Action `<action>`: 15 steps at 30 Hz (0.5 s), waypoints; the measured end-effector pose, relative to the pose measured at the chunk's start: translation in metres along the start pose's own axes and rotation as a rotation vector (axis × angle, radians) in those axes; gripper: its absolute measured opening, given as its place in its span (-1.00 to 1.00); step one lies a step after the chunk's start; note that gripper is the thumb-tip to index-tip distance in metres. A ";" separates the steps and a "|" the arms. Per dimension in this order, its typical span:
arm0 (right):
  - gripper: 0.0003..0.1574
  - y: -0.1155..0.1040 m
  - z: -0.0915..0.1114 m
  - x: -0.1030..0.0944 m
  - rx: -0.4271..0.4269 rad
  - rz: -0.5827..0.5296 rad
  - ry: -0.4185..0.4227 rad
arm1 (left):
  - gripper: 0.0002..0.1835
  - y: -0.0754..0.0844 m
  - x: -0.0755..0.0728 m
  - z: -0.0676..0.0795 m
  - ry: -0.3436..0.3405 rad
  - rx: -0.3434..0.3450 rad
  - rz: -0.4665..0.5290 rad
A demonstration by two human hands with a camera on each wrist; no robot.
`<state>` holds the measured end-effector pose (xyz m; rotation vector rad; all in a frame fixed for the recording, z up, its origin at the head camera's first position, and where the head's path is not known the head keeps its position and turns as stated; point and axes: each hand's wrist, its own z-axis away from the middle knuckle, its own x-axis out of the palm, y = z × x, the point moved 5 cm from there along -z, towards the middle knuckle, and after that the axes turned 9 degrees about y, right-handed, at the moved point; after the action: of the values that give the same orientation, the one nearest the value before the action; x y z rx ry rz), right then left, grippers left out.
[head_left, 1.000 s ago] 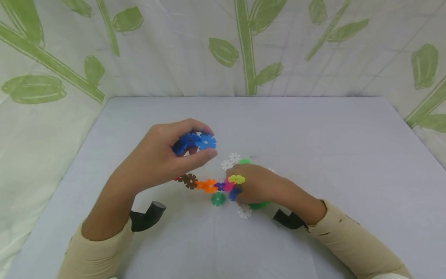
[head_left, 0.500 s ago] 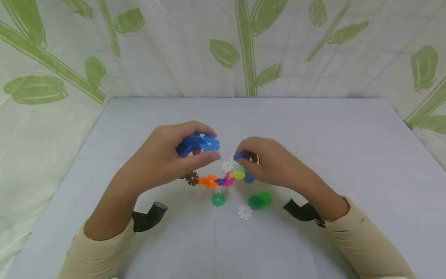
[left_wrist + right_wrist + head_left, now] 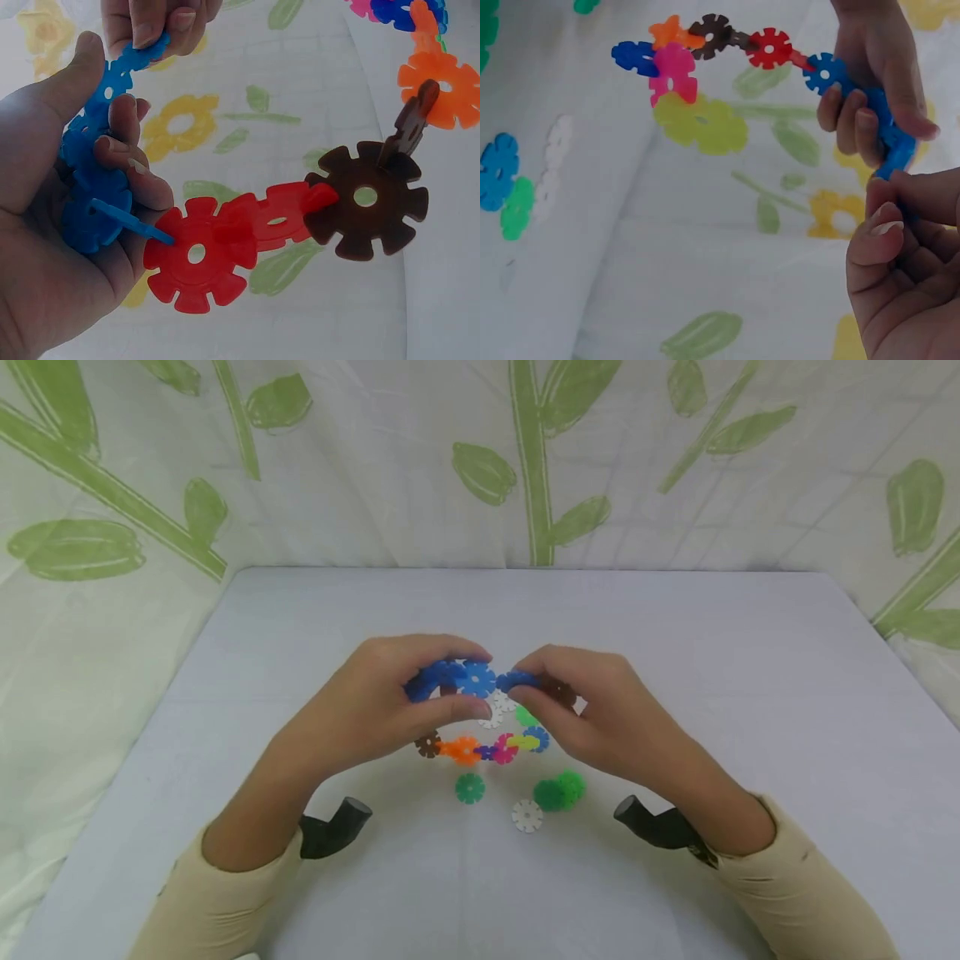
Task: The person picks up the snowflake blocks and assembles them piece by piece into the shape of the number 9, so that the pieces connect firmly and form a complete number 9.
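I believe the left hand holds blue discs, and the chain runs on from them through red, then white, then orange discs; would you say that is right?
Not quite: brown discs, not white ones, link the red discs to the orange discs, as the left wrist view shows. The left hand does hold blue discs, and the rest stands.

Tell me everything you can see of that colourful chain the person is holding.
The chain is made of notched, flower-like discs with central holes, slotted together at angles; they look plastic. From blue it runs through red, brown, orange, dark blue and pink to a yellow disc. The left hand grips the blue stretch; the rest curves away. The right hand pinches a blue disc at that end; whether it is joined on I cannot tell.
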<state>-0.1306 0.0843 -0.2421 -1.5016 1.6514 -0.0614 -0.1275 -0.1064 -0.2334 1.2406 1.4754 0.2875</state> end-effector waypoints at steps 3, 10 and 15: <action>-0.80 -0.001 0.001 0.000 -0.017 0.000 0.007 | -0.53 0.000 0.003 0.000 -0.002 0.009 0.042; -0.79 -0.004 0.003 -0.001 -0.060 0.018 0.063 | -0.52 0.003 0.008 -0.002 0.064 0.139 0.078; -0.79 -0.006 0.004 0.000 -0.075 0.030 0.117 | -0.57 0.003 0.010 -0.003 0.106 0.190 0.096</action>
<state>-0.1240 0.0846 -0.2414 -1.5551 1.7859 -0.0724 -0.1269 -0.0958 -0.2362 1.4706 1.5646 0.2855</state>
